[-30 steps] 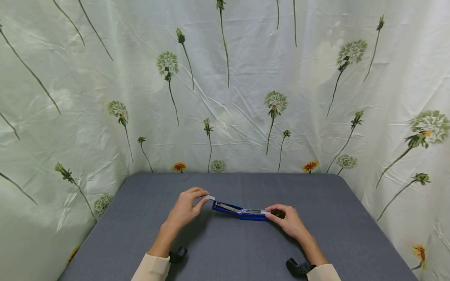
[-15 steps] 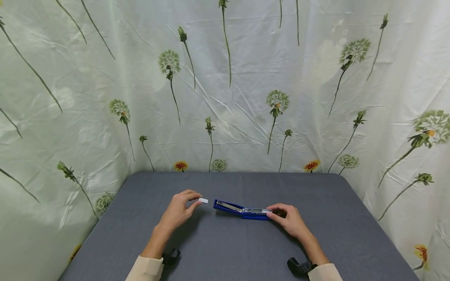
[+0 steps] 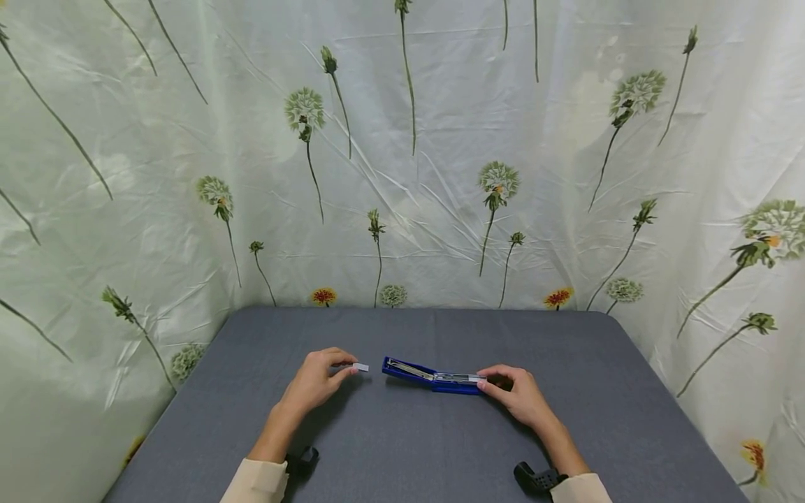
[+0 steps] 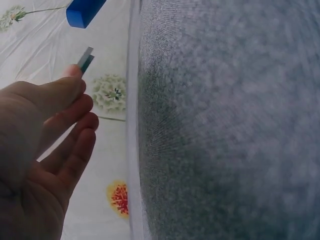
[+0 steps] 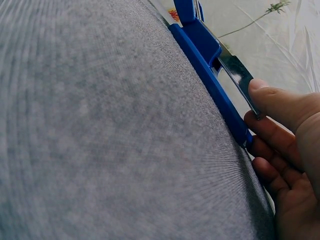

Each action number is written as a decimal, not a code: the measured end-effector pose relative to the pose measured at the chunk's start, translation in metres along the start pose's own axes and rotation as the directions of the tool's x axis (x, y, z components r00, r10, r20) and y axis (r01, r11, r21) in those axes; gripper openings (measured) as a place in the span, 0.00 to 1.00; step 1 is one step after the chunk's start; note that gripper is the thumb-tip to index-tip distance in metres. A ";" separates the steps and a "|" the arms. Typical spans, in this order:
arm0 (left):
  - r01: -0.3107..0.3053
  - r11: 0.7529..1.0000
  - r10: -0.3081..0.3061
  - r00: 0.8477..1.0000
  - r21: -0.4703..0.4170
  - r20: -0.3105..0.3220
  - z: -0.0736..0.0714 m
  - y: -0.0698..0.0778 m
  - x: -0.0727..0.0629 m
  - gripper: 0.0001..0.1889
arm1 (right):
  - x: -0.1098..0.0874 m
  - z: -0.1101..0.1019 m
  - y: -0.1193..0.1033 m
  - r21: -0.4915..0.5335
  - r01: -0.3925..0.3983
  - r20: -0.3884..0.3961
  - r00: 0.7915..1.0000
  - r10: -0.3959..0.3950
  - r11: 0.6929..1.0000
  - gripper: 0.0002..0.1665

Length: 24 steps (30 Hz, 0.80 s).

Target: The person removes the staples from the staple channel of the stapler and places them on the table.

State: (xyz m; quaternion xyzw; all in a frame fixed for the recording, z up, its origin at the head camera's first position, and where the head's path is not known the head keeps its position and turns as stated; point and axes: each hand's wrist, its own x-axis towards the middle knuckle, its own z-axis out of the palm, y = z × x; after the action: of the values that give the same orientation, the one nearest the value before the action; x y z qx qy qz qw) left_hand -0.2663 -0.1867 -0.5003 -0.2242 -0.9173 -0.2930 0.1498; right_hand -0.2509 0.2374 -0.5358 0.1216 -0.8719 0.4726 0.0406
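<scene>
A blue stapler [image 3: 410, 372] lies opened out over the middle of the table, its top arm swung back to the left. My right hand [image 3: 517, 395] pinches the end of its metal magazine [image 5: 239, 75] between thumb and index finger, with the other fingers by the base's tip. Left of the stapler, my left hand [image 3: 313, 381] holds a short strip of staples [image 3: 361, 367] between thumb and fingertips, a small gap away from the raised arm. In the left wrist view the staple strip [image 4: 87, 59] points toward the stapler's blue end [image 4: 82, 14].
A grey cloth [image 3: 402, 447] covers the table. Behind it hangs a white curtain [image 3: 434, 209] with printed dandelions. Black straps [image 3: 536, 480] sit at both wrists, below pale sleeves.
My left hand has drawn left and slightly down from the stapler's raised end, carrying the staple strip. My right hand and the stapler have stayed in place.
</scene>
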 end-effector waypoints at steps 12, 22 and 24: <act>0.005 0.999 -0.010 0.995 0.048 0.102 0.000 -0.006 0.000 0.10 | -0.002 0.001 0.000 0.008 -0.028 -0.003 1.000 0.028 1.000 0.11; 0.039 0.998 -0.045 0.992 0.056 0.120 0.003 -0.009 0.000 0.07 | -0.001 0.000 -0.002 0.004 -0.029 -0.001 1.000 0.029 1.000 0.11; 0.054 0.997 -0.062 0.990 0.062 0.129 0.003 -0.009 0.000 0.06 | 0.000 0.000 -0.002 0.007 -0.025 0.004 1.000 0.025 1.000 0.11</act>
State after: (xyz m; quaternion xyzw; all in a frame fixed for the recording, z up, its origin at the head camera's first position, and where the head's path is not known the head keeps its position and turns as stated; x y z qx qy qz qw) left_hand -0.2707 -0.1911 -0.5071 -0.2116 -0.9395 -0.2549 0.0871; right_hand -0.2500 0.2365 -0.5342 0.1115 -0.8718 0.4758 0.0326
